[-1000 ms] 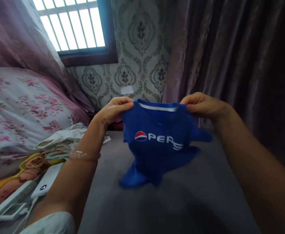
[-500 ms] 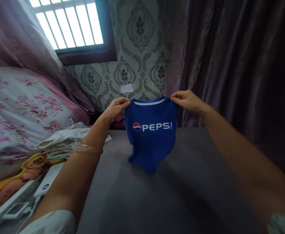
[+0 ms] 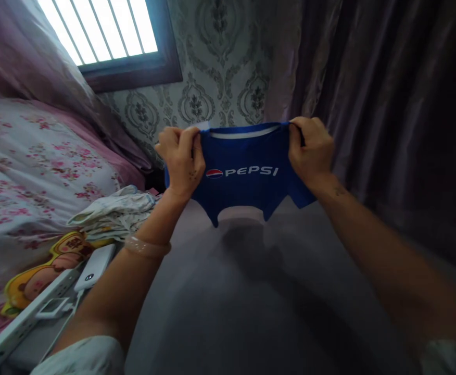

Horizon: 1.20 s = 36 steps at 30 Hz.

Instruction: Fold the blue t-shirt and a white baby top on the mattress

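Observation:
A small blue T-shirt [image 3: 243, 187] with a PEPSI print and a white band inside the neck hangs in the air before me. My left hand [image 3: 183, 159] is closed on its left shoulder, beside the neckline. At the other shoulder my right hand [image 3: 312, 148] pinches the cloth, with a short sleeve hanging below it. The shirt is stretched wide between both hands, and its lower edge curves upward in the middle, over the grey surface.
A grey flat surface [image 3: 228, 302] lies below. On the left are crumpled pale clothes [image 3: 114, 213], a white power bank [image 3: 95, 266], a power strip [image 3: 21, 323] with a cable, a yellow cartoon cushion [image 3: 36, 284] and floral bedding [image 3: 36, 172]. Dark curtains [image 3: 380, 104] hang right.
Both hands have risen and moved apart, pulling the shirt wider and higher. My fingers have curled further round the shoulders, and the shirt's lower part has swung up.

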### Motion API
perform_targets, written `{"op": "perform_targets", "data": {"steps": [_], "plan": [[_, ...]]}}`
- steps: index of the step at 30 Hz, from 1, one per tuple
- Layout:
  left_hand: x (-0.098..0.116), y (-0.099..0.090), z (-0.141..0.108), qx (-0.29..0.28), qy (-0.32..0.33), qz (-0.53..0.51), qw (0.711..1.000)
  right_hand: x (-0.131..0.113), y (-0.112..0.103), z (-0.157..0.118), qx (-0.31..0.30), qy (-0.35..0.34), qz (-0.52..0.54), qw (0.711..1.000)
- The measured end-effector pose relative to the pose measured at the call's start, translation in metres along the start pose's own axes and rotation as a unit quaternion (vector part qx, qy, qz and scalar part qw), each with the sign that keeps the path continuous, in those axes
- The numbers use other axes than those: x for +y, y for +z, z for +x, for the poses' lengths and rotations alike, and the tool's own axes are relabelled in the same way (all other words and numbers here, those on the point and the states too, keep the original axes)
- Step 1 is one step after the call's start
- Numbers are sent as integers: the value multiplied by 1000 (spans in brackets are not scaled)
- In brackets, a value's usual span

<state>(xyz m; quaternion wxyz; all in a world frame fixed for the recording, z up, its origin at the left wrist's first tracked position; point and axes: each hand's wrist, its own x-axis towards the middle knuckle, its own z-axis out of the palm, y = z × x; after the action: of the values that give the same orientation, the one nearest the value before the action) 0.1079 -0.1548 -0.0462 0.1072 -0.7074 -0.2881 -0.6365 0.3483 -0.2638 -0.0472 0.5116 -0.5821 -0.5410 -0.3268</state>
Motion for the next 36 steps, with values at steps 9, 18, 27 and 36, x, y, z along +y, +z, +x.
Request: {"op": "perform_targets", "data": {"steps": [9,18,27,36], "plan": [[22,-87,23,-31,90,104,990,-48,-88,4,-80,-83,-98,989],[-57,11,-77,-376,-14,123,918,35,5,-61,-385,22,38,922],[-107,93,-227,-539,-141,122,822,91,97,-192,-535,45,-90,839],[-133,121,-226,-505,-130,127,844,117,139,-200,-553,2,-120,824]]}}
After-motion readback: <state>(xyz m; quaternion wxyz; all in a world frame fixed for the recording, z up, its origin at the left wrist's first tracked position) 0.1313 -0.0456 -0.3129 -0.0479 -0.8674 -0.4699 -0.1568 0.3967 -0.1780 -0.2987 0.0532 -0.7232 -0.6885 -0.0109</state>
